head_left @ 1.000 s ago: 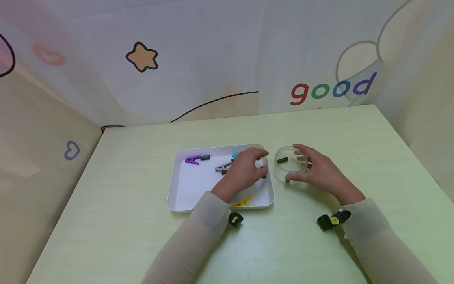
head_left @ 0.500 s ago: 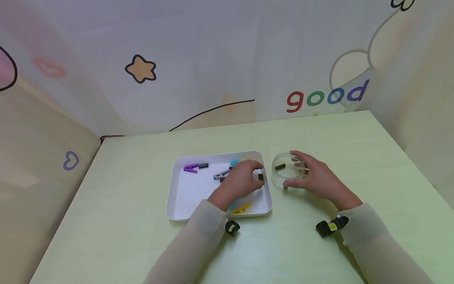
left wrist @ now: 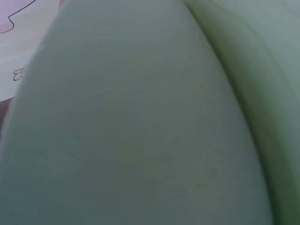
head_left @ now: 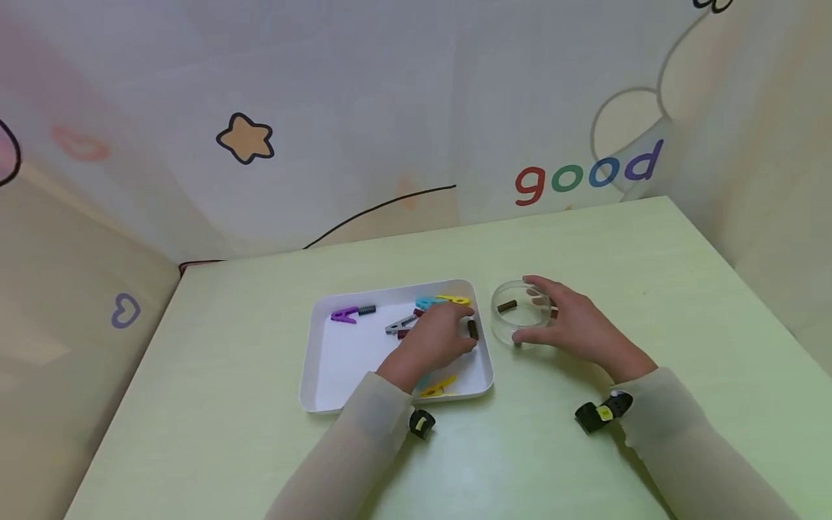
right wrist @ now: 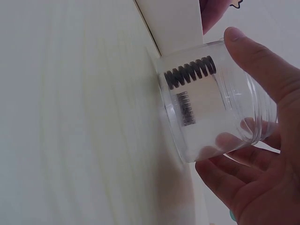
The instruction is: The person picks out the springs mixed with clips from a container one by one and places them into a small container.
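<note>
My right hand [head_left: 572, 321] grips a clear round jar [head_left: 500, 332] standing on the table, with thumb and fingers around its side. A brown coil spring [head_left: 507, 306] lies inside; in the right wrist view a dark coil spring [right wrist: 190, 72] shows through the wall, with a smaller coil shape below it that may be a reflection. My left hand [head_left: 429, 343] reaches into the white tray [head_left: 351, 368], thumb and index finger apart beside a dark spring [head_left: 472, 330]. Contact with that spring cannot be made out. Only sleeve [left wrist: 136, 117] fills most of the left wrist view.
The tray also holds a purple clothespin [head_left: 344, 315], a dark green spring [head_left: 367, 310], a grey clothespin [head_left: 399, 325], a blue piece [head_left: 429, 302], yellow pieces [head_left: 437, 386] and reddish springs. A printed curtain [head_left: 364, 108] hangs behind the table.
The camera view has shifted slightly. My left thumb and fingers have lowered a little around the dark spring at the tray's right side. The right hand keeps its grip on the jar.
</note>
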Available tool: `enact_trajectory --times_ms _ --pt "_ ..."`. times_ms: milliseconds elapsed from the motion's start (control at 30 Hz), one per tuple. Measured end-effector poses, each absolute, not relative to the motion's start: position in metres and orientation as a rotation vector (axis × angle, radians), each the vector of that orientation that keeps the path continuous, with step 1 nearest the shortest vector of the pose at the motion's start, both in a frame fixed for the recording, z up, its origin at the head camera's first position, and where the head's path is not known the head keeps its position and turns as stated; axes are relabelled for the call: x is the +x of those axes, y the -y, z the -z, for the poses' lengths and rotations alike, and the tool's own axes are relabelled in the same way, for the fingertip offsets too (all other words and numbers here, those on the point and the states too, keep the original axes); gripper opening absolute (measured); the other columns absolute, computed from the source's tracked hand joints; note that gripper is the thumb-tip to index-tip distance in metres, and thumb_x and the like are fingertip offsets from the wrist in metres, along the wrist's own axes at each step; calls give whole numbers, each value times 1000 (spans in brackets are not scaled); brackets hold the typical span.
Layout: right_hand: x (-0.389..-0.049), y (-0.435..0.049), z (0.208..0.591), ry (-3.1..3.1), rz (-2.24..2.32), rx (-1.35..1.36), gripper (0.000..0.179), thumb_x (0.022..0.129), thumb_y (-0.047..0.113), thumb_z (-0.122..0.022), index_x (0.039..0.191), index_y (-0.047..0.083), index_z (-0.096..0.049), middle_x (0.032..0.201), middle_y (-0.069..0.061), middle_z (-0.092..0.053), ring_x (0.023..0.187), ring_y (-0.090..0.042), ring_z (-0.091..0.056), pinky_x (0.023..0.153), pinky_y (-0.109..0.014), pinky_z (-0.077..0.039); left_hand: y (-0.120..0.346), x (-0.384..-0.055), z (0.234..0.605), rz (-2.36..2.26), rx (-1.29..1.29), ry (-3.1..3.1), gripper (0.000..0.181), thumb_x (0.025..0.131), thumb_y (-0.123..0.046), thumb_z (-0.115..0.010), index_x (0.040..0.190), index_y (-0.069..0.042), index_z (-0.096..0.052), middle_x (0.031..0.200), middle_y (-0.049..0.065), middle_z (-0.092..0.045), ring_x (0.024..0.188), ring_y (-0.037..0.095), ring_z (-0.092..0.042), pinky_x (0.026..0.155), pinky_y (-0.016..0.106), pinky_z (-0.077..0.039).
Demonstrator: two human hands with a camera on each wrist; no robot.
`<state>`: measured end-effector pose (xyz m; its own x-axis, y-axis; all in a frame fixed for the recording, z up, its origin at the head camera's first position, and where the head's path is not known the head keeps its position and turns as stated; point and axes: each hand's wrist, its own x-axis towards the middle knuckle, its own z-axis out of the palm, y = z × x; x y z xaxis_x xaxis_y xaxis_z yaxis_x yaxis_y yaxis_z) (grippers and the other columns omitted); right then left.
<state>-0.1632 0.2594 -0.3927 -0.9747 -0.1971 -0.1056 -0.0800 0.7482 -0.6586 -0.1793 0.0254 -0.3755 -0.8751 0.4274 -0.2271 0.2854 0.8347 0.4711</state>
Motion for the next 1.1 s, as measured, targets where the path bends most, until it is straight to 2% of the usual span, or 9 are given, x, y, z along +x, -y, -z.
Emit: enact_trajectory --times_ms 267,567,700,833,933,1100 --pt "-162 -258 391 -2784 1023 -227 103 72 57 -78 153 21 -26 150 -19 -38 131 -45 -44 100 -59 -43 -25 -181 381 -586 561 -2730 46 91 -24 -67 134 -11 -58 132 2 -62 115 16 -57 104 33 -46" --pt "-164 -259 394 -2775 1034 -235 102 72 57 -78 153 21 -26 151 -19 -37 131 -45 -44 100 -59 -44 -26 -183 383 -554 591 -2748 45 91 -22 -66 134 -10 -58 130 5 -62 118 19 -57 105 35 -45" --pt "-164 -259 393 -2772 1037 -232 102 72 56 -78 153 20 -26 151 -19 -37 131 -45 -44 100 -58 -44 -26 -183 383 -522 610 -2757 44 91 -23 -66 133 -10 -59 128 6 -61 121 23 -55 111 39 -39" --pt "-164 -259 394 -2764 1040 -231 103 72 56 -78 153 20 -25 151 -19 -37 132 -45 -43 101 -59 -43 -27 -183 383 -467 640 -2778 44 91 -23 -65 132 -9 -59 127 6 -63 125 22 -52 120 43 -24" --pt "-164 -259 394 -2765 1039 -229 102 72 56 -79 153 21 -26 151 -19 -36 132 -44 -42 101 -59 -43 -29 -183 383 -424 671 -2810 43 91 -22 -65 131 -8 -60 125 4 -64 124 20 -53 121 46 -18" --pt "-164 -260 393 -2772 1030 -229 102 72 56 -78 153 21 -26 151 -19 -36 132 -45 -42 101 -60 -43 -32 -184 384 -385 668 -2835 43 90 -23 -65 130 -9 -61 125 4 -64 123 19 -52 121 47 -18"
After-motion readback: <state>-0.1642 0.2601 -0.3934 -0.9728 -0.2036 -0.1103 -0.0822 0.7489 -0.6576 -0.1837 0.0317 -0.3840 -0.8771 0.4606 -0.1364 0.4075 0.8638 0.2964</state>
